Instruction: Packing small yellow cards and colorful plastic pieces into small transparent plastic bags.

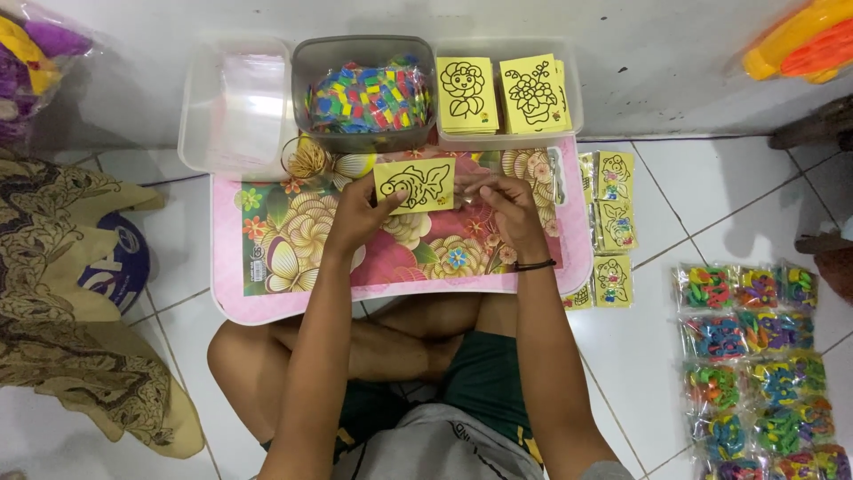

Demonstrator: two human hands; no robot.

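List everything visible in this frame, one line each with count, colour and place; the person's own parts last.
Fish card: one, yellow with black outline, held above the tray.
Tray table: one, pink with flower print, over the lap.
Clear tub: one, holding clear bags, back left.
Grey tub: one, full of multicoloured pieces, back centre.
Card tub: one, clear, holding yellow flower cards, back right.
Rubber bands: a tan bunch, on the tray's back edge.
Bagged cards: several, yellow, on the floor right of the tray.
Bagged colour packs: many, multicoloured, in rows at far right.
Patterned cloth: one, brown, left.
Left hand: gripping the card.
Right hand: at the card's right edge.
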